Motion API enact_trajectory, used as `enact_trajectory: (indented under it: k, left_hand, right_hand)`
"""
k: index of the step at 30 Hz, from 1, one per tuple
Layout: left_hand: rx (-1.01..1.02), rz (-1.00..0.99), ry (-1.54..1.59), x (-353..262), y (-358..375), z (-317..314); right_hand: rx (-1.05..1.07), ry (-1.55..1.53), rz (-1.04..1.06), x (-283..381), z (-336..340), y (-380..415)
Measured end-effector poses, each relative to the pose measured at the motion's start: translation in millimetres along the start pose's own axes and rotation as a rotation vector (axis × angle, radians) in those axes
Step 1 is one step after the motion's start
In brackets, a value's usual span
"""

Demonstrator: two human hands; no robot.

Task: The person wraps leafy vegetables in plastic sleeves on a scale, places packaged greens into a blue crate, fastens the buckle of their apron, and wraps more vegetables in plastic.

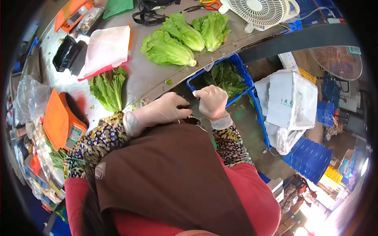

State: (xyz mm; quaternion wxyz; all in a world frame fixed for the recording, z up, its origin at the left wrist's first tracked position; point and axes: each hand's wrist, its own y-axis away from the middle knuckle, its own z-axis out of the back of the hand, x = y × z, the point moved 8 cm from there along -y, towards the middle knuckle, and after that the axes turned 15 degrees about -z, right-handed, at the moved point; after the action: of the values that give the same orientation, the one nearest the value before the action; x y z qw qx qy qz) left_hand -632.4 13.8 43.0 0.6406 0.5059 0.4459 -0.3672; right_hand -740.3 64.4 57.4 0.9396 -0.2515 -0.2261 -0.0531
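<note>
My left hand [161,108], in a pale thin glove, is over the top edge of the brown apron [169,169]. Its fingers are bent with a gap between them, and nothing shows in it. To its right, my right hand [212,101], gloved too, is raised before the blue crate [245,72] of dark green leaves. Its fingers are curled closed; whatever they hold, if anything, is too small to name. Three heads of lettuce [183,33] lie on the metal table [145,74] beyond my hands. Another leafy green bunch [108,89] lies left of my left hand.
An orange scale [62,120] stands at the left, another orange scale [73,15] farther back. A pink-white sheet [106,46] and a black tray [65,54] lie on the table. A white fan [258,10] is at the back. White boxes [289,100] stand at the right.
</note>
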Motion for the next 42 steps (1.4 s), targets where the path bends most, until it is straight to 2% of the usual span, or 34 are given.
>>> enact_trajectory:
  k: [1, 3, 7, 13, 18, 20, 26, 28, 31, 33, 34, 35, 36, 37, 39, 40, 41, 42]
  left_hand:
    - [0.017, 0.015, -0.046, 1.9, 1.7, 1.1]
    - [0.037, 0.077, -0.100, 2.9, 7.3, 1.9]
    - [0.055, 0.147, -0.079, 12.8, 24.3, 0.5]
    - [0.080, 0.094, -0.248, 17.0, 52.8, -3.5]
    - [0.119, 0.066, -0.296, 14.0, 64.0, -6.7]
    - [0.131, 0.052, -0.276, 16.8, 65.3, -7.1]
    - [0.100, -0.047, -0.236, 17.6, 74.8, -8.5]
    - [0.131, 0.010, -0.200, 11.7, 79.6, -10.0]
    - [0.117, -0.110, -0.263, 12.7, 82.2, -11.6]
    - [0.150, -0.106, -0.233, 17.0, 83.6, -16.9]
    - [0.139, -0.081, -0.165, 14.1, 87.2, -17.3]
    - [0.149, -0.131, -0.204, 14.6, 88.8, -17.7]
    - [0.112, -0.199, -0.199, 15.0, 92.2, -17.6]
    - [0.112, -0.247, -0.195, 20.1, 96.1, -16.4]
    - [0.109, -0.124, -0.159, 20.6, 111.2, -8.7]
    - [0.104, -0.114, -0.151, 24.9, 119.3, -5.6]
    - [0.070, -0.146, -0.158, 31.2, 129.3, -3.3]
    - [0.082, -0.034, -0.077, 46.1, 141.1, -5.0]
  right_hand:
    - [-0.013, 0.007, -0.008, -4.9, 0.6, 4.1]
    - [0.119, 0.058, -0.150, -22.0, -12.1, 12.0]
    - [0.105, 0.064, -0.245, -51.1, -20.6, 38.7]
    - [0.055, 0.003, -0.307, -65.6, -49.9, 84.1]
    - [-0.002, 0.005, -0.335, -62.8, -35.5, 73.5]
    - [-0.060, -0.039, -0.357, -54.9, -8.5, 57.9]
    - [-0.001, -0.201, -0.370, -39.3, 7.8, 60.1]
    - [0.004, -0.202, -0.406, -33.0, 9.9, 61.7]
    - [-0.344, -0.725, -0.621, -38.8, 12.9, 56.2]
    - [-0.431, -1.247, -0.967, -16.8, -1.9, 41.0]
    - [-0.123, -1.559, -1.040, -15.1, -31.4, 38.4]
    - [0.070, -1.780, -1.311, 10.5, -48.5, 37.4]
    - [0.143, -1.940, -1.247, 17.4, -57.7, 40.5]
    - [0.158, -1.776, -1.268, 23.7, -49.6, 35.0]
    - [0.313, -1.889, -1.287, 36.6, -55.2, 23.5]
    - [0.366, -1.907, -1.334, 48.3, -66.7, 17.3]
    - [0.513, -1.990, -1.340, 67.7, -86.5, 9.0]
    - [0.597, -1.895, -1.325, 89.6, -102.4, 0.0]
